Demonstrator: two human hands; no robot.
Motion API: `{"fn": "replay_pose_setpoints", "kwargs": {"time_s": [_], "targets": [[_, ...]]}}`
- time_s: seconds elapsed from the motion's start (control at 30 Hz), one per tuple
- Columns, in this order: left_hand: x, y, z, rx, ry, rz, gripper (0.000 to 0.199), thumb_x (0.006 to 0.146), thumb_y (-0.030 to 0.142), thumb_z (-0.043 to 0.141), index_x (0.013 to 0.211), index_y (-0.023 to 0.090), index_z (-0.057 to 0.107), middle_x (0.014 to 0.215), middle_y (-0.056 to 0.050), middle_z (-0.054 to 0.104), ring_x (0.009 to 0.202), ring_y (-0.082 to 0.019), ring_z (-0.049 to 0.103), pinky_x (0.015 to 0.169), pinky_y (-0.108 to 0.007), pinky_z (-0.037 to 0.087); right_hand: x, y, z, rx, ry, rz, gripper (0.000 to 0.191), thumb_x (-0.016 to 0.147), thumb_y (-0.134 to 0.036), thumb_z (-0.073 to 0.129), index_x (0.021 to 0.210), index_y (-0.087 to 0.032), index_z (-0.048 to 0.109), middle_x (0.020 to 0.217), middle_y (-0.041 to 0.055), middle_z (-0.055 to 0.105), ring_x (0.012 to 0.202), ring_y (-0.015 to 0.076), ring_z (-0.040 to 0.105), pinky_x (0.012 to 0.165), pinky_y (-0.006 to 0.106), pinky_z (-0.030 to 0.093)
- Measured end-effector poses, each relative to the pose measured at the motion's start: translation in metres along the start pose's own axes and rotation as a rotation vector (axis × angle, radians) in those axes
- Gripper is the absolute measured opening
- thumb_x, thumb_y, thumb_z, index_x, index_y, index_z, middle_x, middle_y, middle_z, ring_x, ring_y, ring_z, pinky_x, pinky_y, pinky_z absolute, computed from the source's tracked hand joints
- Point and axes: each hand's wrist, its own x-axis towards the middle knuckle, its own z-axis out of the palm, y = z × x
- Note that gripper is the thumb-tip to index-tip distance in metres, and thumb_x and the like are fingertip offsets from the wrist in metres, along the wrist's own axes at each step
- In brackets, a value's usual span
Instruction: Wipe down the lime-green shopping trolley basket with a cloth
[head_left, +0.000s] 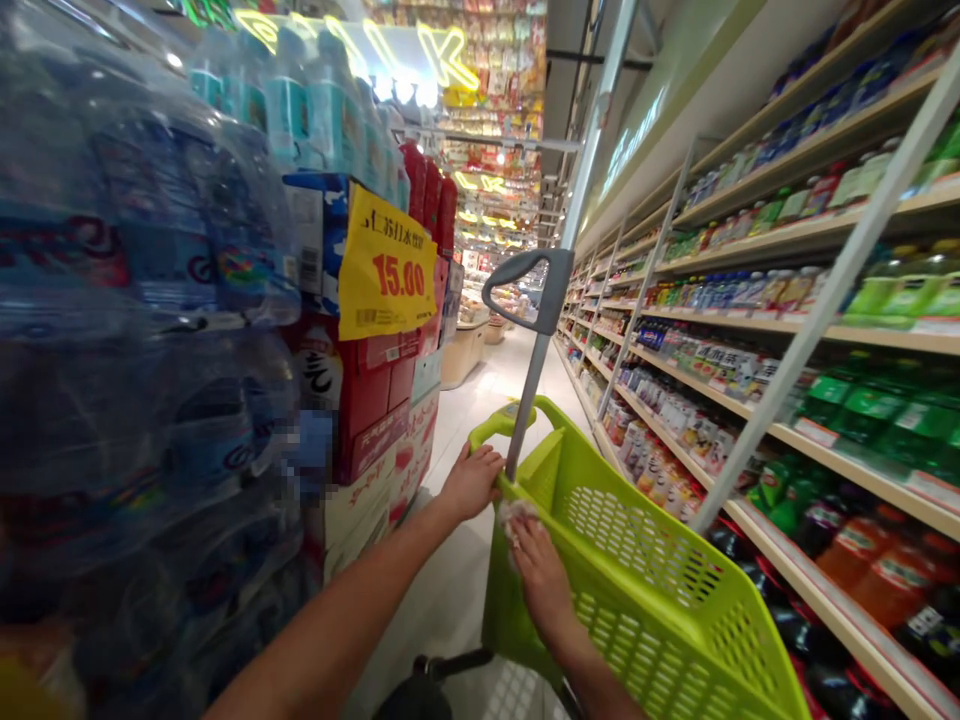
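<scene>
a bright green shopping basket (660,590) on wheels stands in a store aisle, right in front of the person and tipped toward them, its inside bare as far as it shows. the right hand (541,575) presses a small crumpled white cloth (516,518) against the near rim of the basket, fingers closed loosely over it. the left hand (472,482) is curled around the rim just beside the grey pull handle (529,290) (its pole rises from the basket's back edge). the cloth sits at one corner only; judging by that, most of the rim is not yet reached. to the left, wrapped packs of water bottles (142,300) and red boxes carry a yellow price sign (386,265). to the right, shelves (810,330) hold rows of drink bottles.
</scene>
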Motion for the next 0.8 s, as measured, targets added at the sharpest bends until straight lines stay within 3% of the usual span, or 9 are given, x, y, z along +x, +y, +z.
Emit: {"fn": "replay_pose_setpoints", "kwargs": {"time_s": [0.07, 0.13, 0.2, 0.33, 0.4, 0.57, 0.67, 0.8], "targets": [[0.001, 0.001, -0.001, 0.021, -0.03, 0.006, 0.039, 0.073, 0.016, 0.053, 0.111, 0.024, 0.048, 0.119, -0.004, 0.054, 0.121, -0.022, 0.038, 0.104, -0.047, 0.02, -0.038, -0.013, 0.014, -0.003, -0.015, 0.031, 0.041, 0.087, -0.007, 0.032, 0.118, -0.025, 0.052, 0.115, 0.0054, 0.06, 0.115, 0.0217, 0.048, 0.092, 0.046, 0.045], [0.001, 0.003, -0.001, 0.042, -0.023, 0.004, 0.041, 0.074, 0.014, 0.051, 0.113, 0.024, 0.047, 0.122, -0.004, 0.052, 0.123, -0.022, 0.036, 0.104, -0.047, 0.02, -0.054, -0.019, 0.018, 0.012, -0.051, 0.041, 0.043, 0.086, -0.006, 0.033, 0.118, -0.027, 0.053, 0.108, 0.0035, 0.064, 0.109, 0.0206, 0.053, 0.092, 0.041, 0.046], [0.0, 0.005, 0.002, 0.059, -0.004, 0.0, 0.042, 0.075, 0.013, 0.05, 0.114, 0.025, 0.046, 0.124, -0.003, 0.051, 0.124, -0.021, 0.035, 0.104, -0.046, 0.02, -0.048, -0.018, 0.012, 0.038, -0.068, 0.058, 0.042, 0.086, -0.008, 0.034, 0.12, -0.026, 0.051, 0.107, 0.0035, 0.064, 0.11, 0.0202, 0.053, 0.092, 0.039, 0.047], [-0.001, 0.009, 0.008, 0.091, 0.012, 0.0, 0.042, 0.075, 0.014, 0.049, 0.115, 0.026, 0.045, 0.124, -0.002, 0.051, 0.124, -0.021, 0.035, 0.104, -0.046, 0.02, -0.003, -0.005, -0.013, 0.039, 0.004, 0.095, 0.042, 0.087, -0.009, 0.034, 0.126, -0.023, 0.044, 0.123, 0.0057, 0.054, 0.125, 0.0206, 0.035, 0.098, 0.044, 0.04], [0.0, 0.011, 0.01, 0.096, 0.019, -0.008, 0.042, 0.075, 0.014, 0.05, 0.115, 0.025, 0.046, 0.125, -0.003, 0.051, 0.124, -0.022, 0.035, 0.104, -0.046, 0.021, 0.006, -0.002, -0.017, 0.028, -0.011, 0.105, 0.041, 0.087, -0.009, 0.034, 0.124, -0.023, 0.046, 0.126, 0.005, 0.051, 0.127, 0.0204, 0.032, 0.101, 0.045, 0.037], [0.0, 0.017, 0.009, 0.103, 0.03, -0.027, 0.041, 0.075, 0.015, 0.049, 0.116, 0.022, 0.046, 0.126, -0.005, 0.05, 0.126, -0.022, 0.034, 0.104, -0.046, 0.021, -0.034, -0.011, -0.016, 0.025, -0.146, 0.123, 0.04, 0.085, -0.006, 0.035, 0.117, -0.022, 0.054, 0.111, 0.0064, 0.062, 0.116, 0.0209, 0.047, 0.091, 0.04, 0.048], [-0.005, 0.025, 0.015, 0.106, 0.079, -0.046, 0.043, 0.077, 0.015, 0.046, 0.119, 0.02, 0.044, 0.13, -0.007, 0.047, 0.127, -0.023, 0.032, 0.105, -0.045, 0.021, -0.043, -0.008, -0.037, 0.002, -0.047, 0.198, 0.043, 0.083, -0.003, 0.033, 0.118, -0.019, 0.054, 0.115, 0.0084, 0.059, 0.12, 0.022, 0.042, 0.092, 0.043, 0.046], [-0.026, 0.048, 0.042, 0.092, 0.24, -0.079, 0.053, 0.078, 0.013, 0.04, 0.13, 0.011, 0.03, 0.14, -0.013, 0.032, 0.131, -0.023, 0.022, 0.105, -0.044, 0.02, -0.049, 0.007, -0.056, -0.028, 0.071, 0.324, 0.047, 0.082, -0.001, 0.032, 0.124, -0.016, 0.047, 0.128, 0.0103, 0.048, 0.128, 0.0224, 0.029, 0.101, 0.048, 0.035]]}}
